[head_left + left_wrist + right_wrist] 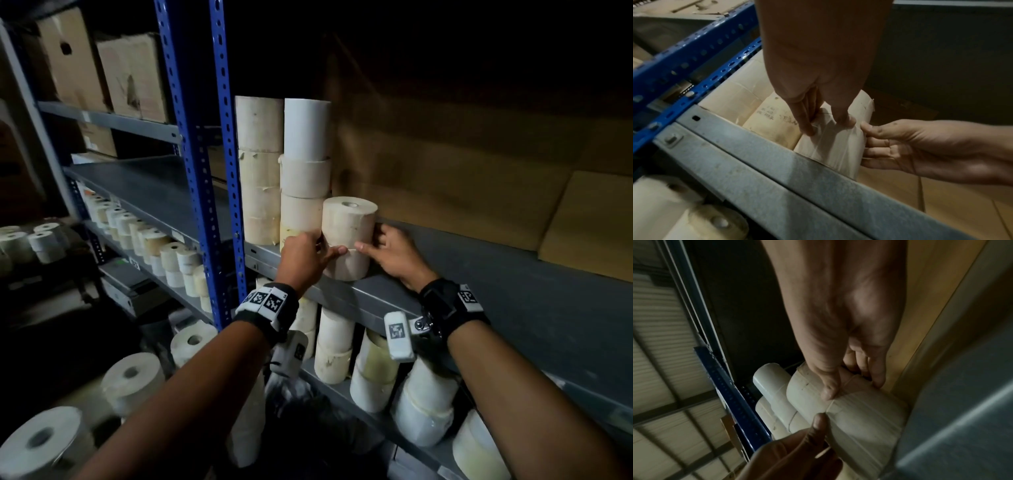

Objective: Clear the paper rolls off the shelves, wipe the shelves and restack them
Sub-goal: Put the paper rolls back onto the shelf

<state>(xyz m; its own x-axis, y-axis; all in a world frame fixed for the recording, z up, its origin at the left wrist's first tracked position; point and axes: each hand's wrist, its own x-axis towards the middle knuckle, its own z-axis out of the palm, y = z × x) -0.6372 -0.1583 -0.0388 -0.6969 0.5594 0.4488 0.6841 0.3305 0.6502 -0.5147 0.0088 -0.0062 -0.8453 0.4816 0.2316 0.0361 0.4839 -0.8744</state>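
Head view shows your left hand (305,255) and right hand (394,253) cupping a short stack of two paper rolls (347,236) from either side, fingers curled round it, thumbs meeting at the seam, likely so the pair moves as one. It stands on the grey shelf (513,291) near the front edge, just beside taller stacks (284,171) by the blue upright (222,154). Cardboard lines the back; the storeroom is dim, with more rolls below.

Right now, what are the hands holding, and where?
Both hands, left and right, hold the short stack of paper rolls by its sides, at the seam between rolls.
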